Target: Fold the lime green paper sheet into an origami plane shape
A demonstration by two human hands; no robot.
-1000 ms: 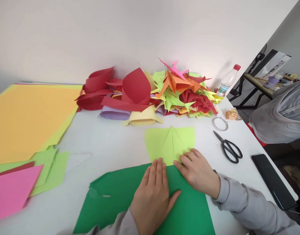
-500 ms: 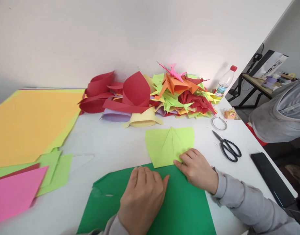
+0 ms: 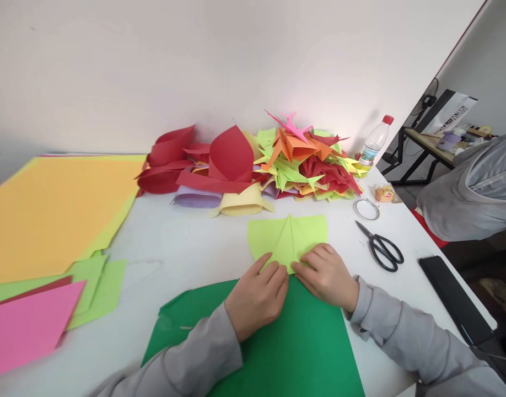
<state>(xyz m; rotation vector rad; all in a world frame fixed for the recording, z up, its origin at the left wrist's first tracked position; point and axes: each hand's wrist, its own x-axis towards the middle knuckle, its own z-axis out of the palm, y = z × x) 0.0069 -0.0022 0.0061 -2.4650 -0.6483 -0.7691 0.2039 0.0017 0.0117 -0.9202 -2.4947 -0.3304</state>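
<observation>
A lime-green sheet of folded paper (image 3: 305, 234) lies in front of me, with creases fanning from a point at the middle of its far edge. My left hand (image 3: 259, 298) has its fingers curled on the near left part of this paper. At the near right part, my right hand (image 3: 325, 275) pinches the paper with thumb and fingers. Both hands sit close together, and their fingertips partly hide the near edge. Beneath the hands lies a dark green sheet (image 3: 306, 336).
Folded paper pieces (image 3: 302, 160) are heaped by the wall, beside red paper loops (image 3: 230, 157). Black-handled scissors (image 3: 381, 247), a tape roll (image 3: 366, 209), a bottle (image 3: 375, 144) and a phone (image 3: 455, 298) lie right. Coloured sheets (image 3: 66, 209) are stacked left. A person in grey (image 3: 480, 187) is at right.
My left hand has moved forward from the dark green sheet onto the lime paper's near edge. My right hand stays at the paper's right side, shifted slightly.
</observation>
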